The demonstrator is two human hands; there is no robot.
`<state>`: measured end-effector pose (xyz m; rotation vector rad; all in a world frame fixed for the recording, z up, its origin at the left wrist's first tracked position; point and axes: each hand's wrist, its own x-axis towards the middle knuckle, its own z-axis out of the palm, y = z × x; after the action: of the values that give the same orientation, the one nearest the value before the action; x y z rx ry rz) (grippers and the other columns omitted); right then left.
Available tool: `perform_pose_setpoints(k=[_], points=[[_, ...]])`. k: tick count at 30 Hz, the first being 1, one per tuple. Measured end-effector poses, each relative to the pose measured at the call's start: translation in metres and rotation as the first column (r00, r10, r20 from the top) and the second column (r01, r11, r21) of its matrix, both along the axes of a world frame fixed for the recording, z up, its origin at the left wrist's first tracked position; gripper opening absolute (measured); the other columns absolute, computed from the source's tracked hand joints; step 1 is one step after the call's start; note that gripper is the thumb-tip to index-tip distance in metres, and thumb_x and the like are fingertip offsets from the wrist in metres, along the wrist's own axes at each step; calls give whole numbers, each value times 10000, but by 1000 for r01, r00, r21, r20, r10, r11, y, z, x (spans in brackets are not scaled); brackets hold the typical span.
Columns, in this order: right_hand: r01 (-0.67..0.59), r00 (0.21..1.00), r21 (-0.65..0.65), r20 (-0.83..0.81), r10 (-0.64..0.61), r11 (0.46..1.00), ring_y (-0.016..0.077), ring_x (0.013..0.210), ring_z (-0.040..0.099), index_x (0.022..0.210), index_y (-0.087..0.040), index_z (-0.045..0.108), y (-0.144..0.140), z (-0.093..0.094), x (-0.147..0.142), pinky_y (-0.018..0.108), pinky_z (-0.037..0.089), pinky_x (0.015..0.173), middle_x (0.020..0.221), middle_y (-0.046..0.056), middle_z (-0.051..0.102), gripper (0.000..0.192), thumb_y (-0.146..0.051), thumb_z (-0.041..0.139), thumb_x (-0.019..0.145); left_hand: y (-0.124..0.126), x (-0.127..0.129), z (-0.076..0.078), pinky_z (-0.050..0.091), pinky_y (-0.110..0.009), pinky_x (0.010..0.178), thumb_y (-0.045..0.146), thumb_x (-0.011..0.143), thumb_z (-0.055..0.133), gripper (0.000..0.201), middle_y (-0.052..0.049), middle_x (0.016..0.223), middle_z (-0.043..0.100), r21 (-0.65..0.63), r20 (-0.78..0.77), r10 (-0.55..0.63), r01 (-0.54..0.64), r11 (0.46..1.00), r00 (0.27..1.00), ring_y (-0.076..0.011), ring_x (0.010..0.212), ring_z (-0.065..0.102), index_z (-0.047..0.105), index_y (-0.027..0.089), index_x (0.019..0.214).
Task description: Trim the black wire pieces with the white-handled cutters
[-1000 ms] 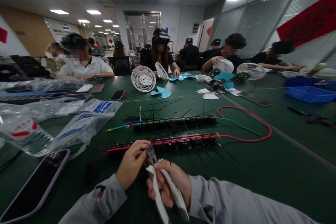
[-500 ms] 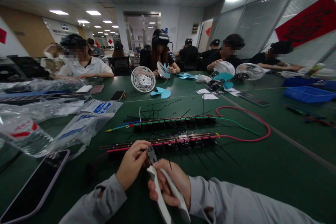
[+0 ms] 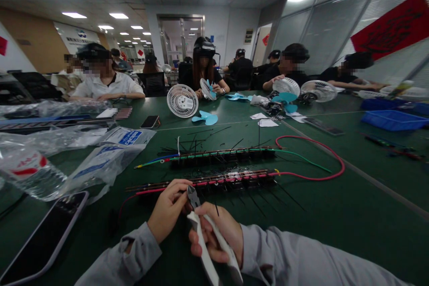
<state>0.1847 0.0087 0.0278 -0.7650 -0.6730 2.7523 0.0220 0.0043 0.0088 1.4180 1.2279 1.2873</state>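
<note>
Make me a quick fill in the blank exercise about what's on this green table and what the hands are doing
1. The right hand grips cutters with ____ handles.
2. The left hand pinches at the cutters' ____.
3. The long wire looping from the nearer wire bundle is ____.
4. The phone lies face up, its screen ____.

Missing words: white; tip; red; dark

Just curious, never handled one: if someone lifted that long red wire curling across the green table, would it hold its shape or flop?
Probably flop: the red wire lies in a loose curve on the table, so it looks flexible. It seems thin, so likely light. One end runs into the nearer wire bundle, so pulling it may drag that along.
</note>
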Motion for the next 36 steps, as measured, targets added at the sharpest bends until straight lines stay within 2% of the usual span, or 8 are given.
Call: perform_pose_setpoints(k=[5,7,11,15,18,23,36], points=[[-16,997,32,-74,18,999,162,484,564,537,-169,319,6,-12,1,163,219,199,620,87,591,323,-411,405,732,1,-1,-1,499,-220,502,303,833,526,167,-64,1092,498,-9,9,-4,4,1000,1000,-92,622,588,609,158,830],[-59,993,28,-98,61,998,164,497,572,536,-172,319,7,-18,1,168,245,208,646,99,601,344,-443,397,733,1,-2,-2,498,-218,503,304,834,526,171,-65,1095,494,-8,8,-14,14,1000,1000,-90,624,587,606,155,812],[-61,979,76,-188,74,995,140,513,583,548,-151,379,7,-26,0,189,407,329,714,141,628,371,-452,338,760,2,-2,-2,497,-216,510,290,839,518,163,-64,1093,492,0,1,-8,8,1000,1000,-89,630,586,603,154,807],[-16,968,70,-251,33,997,166,651,627,536,-143,372,6,-27,-1,185,456,402,757,142,635,366,-431,355,760,2,-2,-3,497,-216,516,280,837,517,156,-65,1096,493,6,-2,-8,8,1000,1000,-91,639,584,602,154,802],[-30,977,39,-209,38,999,173,613,619,542,-149,357,7,-27,0,187,419,336,719,123,627,365,-445,372,757,2,-2,-3,497,-217,504,296,832,524,170,-68,1096,491,-15,9,-6,6,1000,1000,-94,634,586,601,151,788],[-71,979,-29,-192,64,997,177,530,583,525,-159,318,11,-24,2,170,267,207,660,101,608,340,-413,400,735,3,-2,-4,496,-215,495,292,825,531,160,-69,1075,507,3,16,-2,2,1000,1000,-96,626,587,616,157,831],[-66,985,-56,-164,56,996,183,499,570,491,-156,285,10,-17,2,164,205,180,623,91,583,361,-394,427,724,2,-2,-4,495,-219,485,288,824,527,158,-69,1085,511,4,15,-14,14,1000,1000,-85,588,584,617,160,849]])
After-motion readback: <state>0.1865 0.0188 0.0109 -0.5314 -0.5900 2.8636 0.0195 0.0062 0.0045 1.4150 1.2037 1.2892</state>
